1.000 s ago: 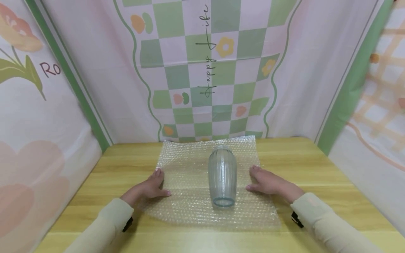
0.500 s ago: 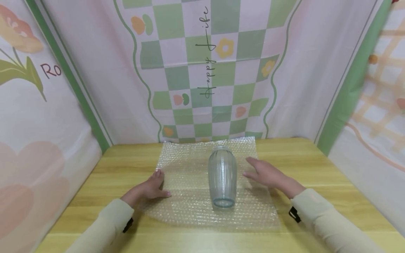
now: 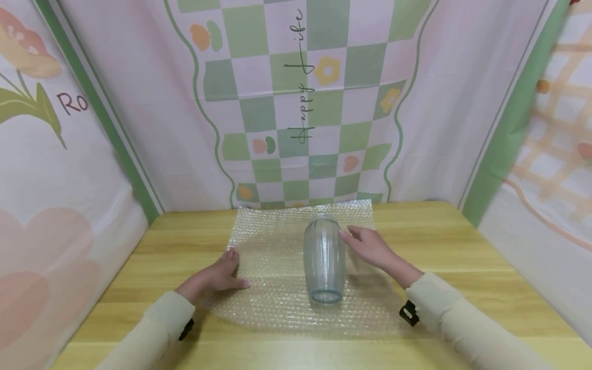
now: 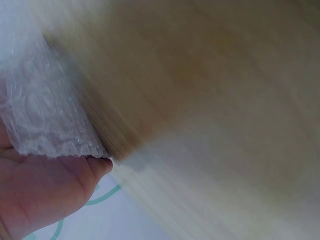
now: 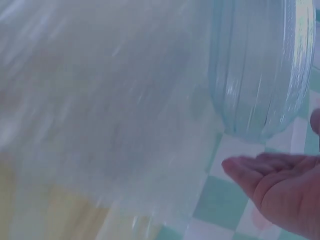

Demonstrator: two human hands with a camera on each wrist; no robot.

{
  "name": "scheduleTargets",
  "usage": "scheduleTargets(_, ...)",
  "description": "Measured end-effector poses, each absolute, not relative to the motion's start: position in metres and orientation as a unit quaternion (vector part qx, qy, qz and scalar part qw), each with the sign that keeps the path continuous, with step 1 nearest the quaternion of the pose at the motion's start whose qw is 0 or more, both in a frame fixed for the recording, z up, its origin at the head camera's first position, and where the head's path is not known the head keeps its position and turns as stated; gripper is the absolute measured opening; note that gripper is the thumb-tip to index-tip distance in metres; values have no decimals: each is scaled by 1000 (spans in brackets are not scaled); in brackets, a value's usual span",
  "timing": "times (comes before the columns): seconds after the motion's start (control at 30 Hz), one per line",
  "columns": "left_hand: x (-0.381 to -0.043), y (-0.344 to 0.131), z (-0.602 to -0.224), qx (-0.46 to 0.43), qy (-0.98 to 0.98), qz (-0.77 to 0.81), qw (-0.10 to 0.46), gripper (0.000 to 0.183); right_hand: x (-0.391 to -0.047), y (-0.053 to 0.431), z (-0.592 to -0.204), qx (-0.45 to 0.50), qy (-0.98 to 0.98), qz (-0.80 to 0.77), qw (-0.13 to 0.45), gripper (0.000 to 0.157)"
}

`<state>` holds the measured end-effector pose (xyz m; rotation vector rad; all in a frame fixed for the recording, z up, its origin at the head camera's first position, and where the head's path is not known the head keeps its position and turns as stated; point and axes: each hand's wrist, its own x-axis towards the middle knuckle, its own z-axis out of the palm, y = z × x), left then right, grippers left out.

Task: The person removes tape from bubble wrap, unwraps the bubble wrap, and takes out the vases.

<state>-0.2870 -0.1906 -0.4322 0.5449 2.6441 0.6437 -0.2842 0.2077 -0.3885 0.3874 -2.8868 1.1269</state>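
A clear, ribbed glass vase [image 3: 325,262] lies on its side on a sheet of bubble wrap [image 3: 273,303], its round base toward me and its narrower end pointing away. My left hand [image 3: 224,272] rests at the sheet's left edge, thumb and fingers spread apart. In the left wrist view, a flap of the bubble wrap [image 4: 50,110] stands in front of the fingers of that hand. My right hand [image 3: 372,249] hovers at the vase's upper right side, where the thumb overlaps the glass. The right wrist view has its extended fingers [image 5: 250,175] just beyond the vase's narrow end.
Under the sheet is a wood-grain table [image 3: 185,236]. A curtain with green checks [image 3: 259,113] stands upright behind the table's back edge. Printed cloth walls [image 3: 69,169] close in the left and right sides.
My right hand has left the sheet's right edge and moved left and away from me, up to the vase. The left hand, the vase and the sheet stay put.
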Motion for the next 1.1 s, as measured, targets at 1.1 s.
scheduleTargets(1.1,-290,-193,-435,196,938,225,180,101,-300,159,-388,-45,-866,490,-89,102)
